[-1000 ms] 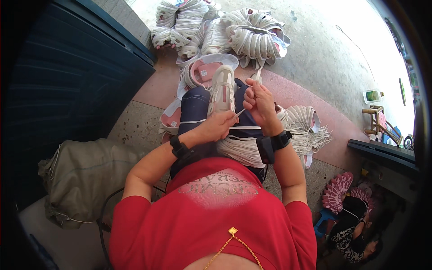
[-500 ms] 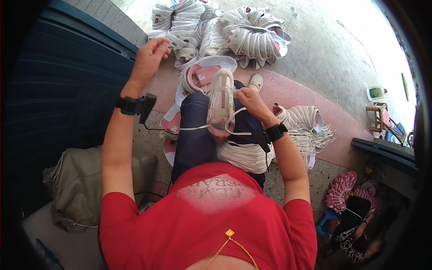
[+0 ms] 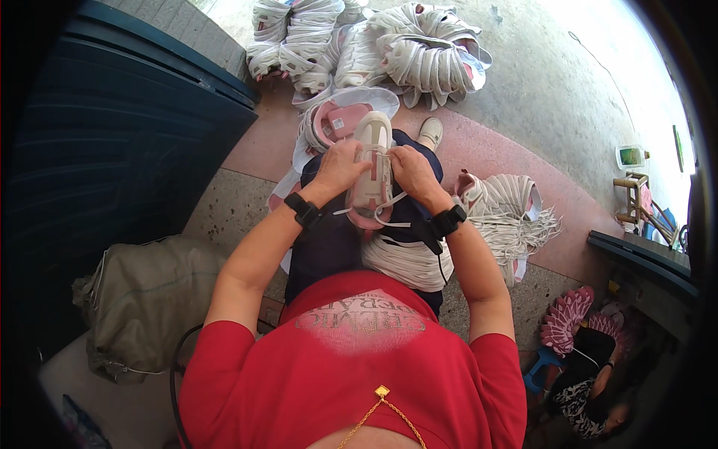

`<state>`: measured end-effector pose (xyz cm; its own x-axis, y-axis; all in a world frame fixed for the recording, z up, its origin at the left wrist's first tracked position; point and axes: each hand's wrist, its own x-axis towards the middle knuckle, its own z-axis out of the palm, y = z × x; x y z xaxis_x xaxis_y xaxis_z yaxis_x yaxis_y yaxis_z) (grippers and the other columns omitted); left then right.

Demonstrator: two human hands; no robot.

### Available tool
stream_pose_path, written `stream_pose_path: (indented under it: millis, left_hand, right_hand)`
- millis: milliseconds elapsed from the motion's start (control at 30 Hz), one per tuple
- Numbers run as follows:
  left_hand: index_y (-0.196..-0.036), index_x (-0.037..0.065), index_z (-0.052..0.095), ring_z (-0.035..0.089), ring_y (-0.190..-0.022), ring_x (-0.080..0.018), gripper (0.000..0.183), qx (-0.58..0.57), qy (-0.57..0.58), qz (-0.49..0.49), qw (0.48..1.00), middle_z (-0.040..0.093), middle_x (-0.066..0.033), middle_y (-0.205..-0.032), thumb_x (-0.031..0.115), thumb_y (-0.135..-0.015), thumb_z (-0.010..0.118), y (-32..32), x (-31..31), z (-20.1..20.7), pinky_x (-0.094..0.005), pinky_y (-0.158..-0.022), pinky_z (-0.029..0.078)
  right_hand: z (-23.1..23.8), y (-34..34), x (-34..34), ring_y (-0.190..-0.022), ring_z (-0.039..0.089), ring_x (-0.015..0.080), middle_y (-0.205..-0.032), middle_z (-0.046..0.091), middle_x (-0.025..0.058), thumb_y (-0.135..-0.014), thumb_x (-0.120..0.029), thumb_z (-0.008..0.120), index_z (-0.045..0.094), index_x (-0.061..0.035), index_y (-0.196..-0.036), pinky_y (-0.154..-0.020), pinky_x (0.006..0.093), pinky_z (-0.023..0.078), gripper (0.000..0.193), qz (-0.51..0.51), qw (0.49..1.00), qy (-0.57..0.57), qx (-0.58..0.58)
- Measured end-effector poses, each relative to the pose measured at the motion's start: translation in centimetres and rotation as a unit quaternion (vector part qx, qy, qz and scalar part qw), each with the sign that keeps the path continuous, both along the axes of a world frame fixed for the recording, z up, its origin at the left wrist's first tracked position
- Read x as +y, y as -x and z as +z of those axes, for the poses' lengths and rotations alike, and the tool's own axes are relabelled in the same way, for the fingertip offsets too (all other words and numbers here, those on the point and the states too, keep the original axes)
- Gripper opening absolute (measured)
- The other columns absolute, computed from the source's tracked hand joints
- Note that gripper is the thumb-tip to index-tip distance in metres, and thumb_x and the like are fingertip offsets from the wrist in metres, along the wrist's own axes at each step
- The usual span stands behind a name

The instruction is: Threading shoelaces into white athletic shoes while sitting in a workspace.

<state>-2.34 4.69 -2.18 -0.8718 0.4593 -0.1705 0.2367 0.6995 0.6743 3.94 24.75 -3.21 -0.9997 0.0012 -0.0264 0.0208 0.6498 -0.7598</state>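
Observation:
A cream-and-white sneaker with pink trim rests on my lap, its toe pointing away from me. My left hand is closed at the sneaker's left edge, with its fingertips bent over the lacing area. At the opposite edge, my right hand pinches a pale shoelace by the upper eyelets; its fingertips partly hide the grip. A loose white lace end curls over the sneaker's heel end and onto my right thigh. Just beyond the toe lies a pink-lined shoe piece at the end of a strung row.
Bundled white shoe uppers are heaped on the floor ahead. Another bundle lies right of my leg, and a white bunch sits between my thighs. At left stand a dark door and an olive sack. Another person sits lower right.
My left hand has come down from the upper left, back to the sneaker. The lace stretched leftward across my thigh now lies shorter. My right hand stays at the sneaker's right edge.

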Motion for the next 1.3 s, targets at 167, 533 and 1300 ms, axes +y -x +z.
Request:
stream_pose_path:
  millis: [167, 533, 1300]
  left_hand:
    - [-0.11, -0.002, 0.066, 0.068, -0.085, -0.0291, 0.04, 0.011, -0.001, 0.002, 1.0, 0.069, -0.0172, -0.093, 0.02, -0.078, 0.078, -0.1, 0.0, -0.1, -0.0388, -0.077, 0.054]
    - [-0.108, -0.002, 0.068, 0.069, -0.084, -0.0298, 0.034, 0.048, -0.001, -0.042, 0.998, 0.07, -0.0169, -0.095, 0.015, -0.079, 0.074, 0.1, -0.3, -0.5, -0.0381, -0.077, 0.055]
    - [-0.103, -0.003, 0.068, 0.068, -0.087, -0.0363, 0.024, 0.04, -0.029, -0.081, 0.995, 0.069, -0.0207, -0.095, 0.006, -0.081, 0.065, 0.2, -0.1, 0.5, -0.0422, -0.078, 0.054]
  right_hand:
    - [0.4, 0.5, 0.1, -0.088, 0.066, 0.042, -0.098, 0.067, 0.021, -0.095, -0.019, 0.055, 0.067, -0.0015, -0.094, -0.079, 0.0503, 0.052, 0.021, 0.029, 0.999, -0.034, -0.002]
    - [-0.4, 2.3, -0.6, -0.085, 0.068, 0.0422, -0.09, 0.067, 0.0246, -0.093, -0.014, 0.054, 0.065, 0.0015, -0.095, -0.076, 0.0503, 0.053, 0.02, 0.089, 0.99, -0.1, -0.036]
    - [-0.9, 1.9, -1.2, -0.081, 0.071, 0.0304, -0.087, 0.072, 0.0195, -0.088, -0.014, 0.068, 0.07, -0.0027, -0.103, -0.075, 0.0383, 0.055, 0.019, -0.008, 0.988, 0.154, -0.019]
